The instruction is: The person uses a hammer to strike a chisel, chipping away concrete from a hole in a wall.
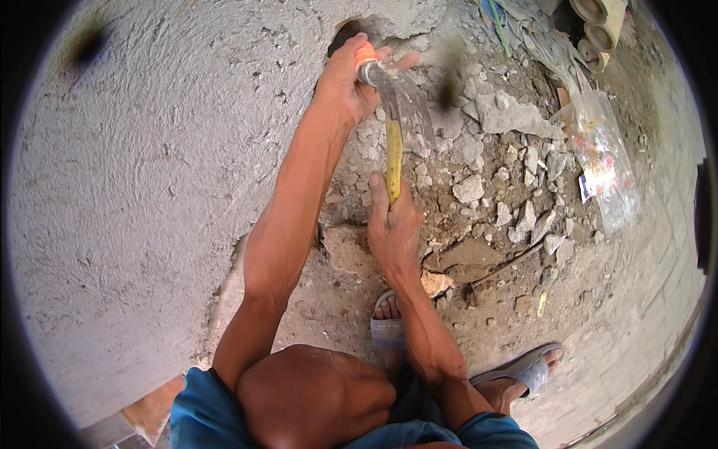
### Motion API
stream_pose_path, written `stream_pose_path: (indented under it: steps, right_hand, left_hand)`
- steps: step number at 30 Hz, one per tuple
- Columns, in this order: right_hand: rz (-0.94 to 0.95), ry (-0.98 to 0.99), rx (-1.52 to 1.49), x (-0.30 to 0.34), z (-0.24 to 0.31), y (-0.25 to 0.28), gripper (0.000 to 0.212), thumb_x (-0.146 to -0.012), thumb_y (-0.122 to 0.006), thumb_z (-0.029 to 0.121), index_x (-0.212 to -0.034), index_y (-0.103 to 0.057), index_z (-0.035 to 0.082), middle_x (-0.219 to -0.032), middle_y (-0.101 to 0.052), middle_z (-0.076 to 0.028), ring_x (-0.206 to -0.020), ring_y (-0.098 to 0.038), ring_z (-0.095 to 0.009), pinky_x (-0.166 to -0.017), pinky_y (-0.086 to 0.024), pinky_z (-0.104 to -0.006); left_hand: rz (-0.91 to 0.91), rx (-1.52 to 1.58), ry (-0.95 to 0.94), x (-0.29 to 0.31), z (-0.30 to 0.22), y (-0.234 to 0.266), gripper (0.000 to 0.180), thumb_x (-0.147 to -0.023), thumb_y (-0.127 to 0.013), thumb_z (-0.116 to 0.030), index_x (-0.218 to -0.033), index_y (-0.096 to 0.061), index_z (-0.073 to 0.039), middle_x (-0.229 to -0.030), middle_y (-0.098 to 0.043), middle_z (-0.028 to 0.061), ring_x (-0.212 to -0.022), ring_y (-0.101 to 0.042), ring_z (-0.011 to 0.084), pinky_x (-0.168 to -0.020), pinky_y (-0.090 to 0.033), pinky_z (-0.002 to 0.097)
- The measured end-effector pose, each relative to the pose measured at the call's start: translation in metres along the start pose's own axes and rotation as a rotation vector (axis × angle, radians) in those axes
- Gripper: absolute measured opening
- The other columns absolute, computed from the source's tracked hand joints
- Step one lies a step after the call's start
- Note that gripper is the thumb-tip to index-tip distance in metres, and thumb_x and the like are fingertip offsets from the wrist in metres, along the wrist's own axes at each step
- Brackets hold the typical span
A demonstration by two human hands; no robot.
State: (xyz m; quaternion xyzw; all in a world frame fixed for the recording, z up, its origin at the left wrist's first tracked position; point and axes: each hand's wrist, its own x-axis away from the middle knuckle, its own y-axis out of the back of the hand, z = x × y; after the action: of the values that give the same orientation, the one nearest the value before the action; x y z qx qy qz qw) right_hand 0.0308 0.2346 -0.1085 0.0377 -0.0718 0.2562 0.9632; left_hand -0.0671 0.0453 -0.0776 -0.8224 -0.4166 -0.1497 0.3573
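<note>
My left hand point(345, 82) reaches up to a rough hole point(350, 31) in the grey wall. Its fingers are wrapped round a chisel point(366, 54) with an orange grip; the blade is hidden by the hand and the hole. In my right hand point(395, 228) is a claw hammer point(394, 153), held by its yellow handle. The hammer's round face is right at the outer end of the orange grip, though whether they touch I cannot tell. Motion smears the hammer's claw side.
A rough plastered wall point(149, 172) fills the left side. Broken concrete chunks point(470, 188) and dust cover the ground below the hole. A clear plastic bag point(609, 168) lies to the right, near beige rolled pieces point(602, 34). My sandalled feet point(527, 370) stand on the ground nearby.
</note>
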Motion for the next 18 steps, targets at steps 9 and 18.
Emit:
stream_pose_path:
  steps: [9,18]
  right_hand:
    - [-0.222,0.415,-0.696,0.019,-0.003,0.001,0.032,-0.104,-0.052,0.028,-0.080,-0.052,0.008,-0.057,-0.044,0.001,-0.047,-0.039,-0.008,-0.040,-0.031,-0.0291]
    - [-0.129,0.083,-0.256,0.020,0.010,0.035,0.037,-0.105,-0.051,0.034,-0.080,-0.052,0.007,-0.055,-0.043,0.002,-0.048,-0.041,-0.007,-0.040,-0.031,-0.0265]
  left_hand:
    - [0.043,-0.019,-0.008,0.012,-0.008,-0.023,0.026,-0.102,-0.053,-0.030,-0.113,-0.042,-0.008,-0.104,-0.056,0.0081,-0.109,-0.066,0.0394,-0.106,-0.046,0.0555]
    - [0.050,0.018,-0.031,-0.006,0.005,-0.013,0.024,-0.105,-0.047,-0.031,-0.105,-0.042,-0.007,-0.087,-0.056,0.0076,-0.101,-0.069,0.0384,-0.095,-0.055,0.0539]
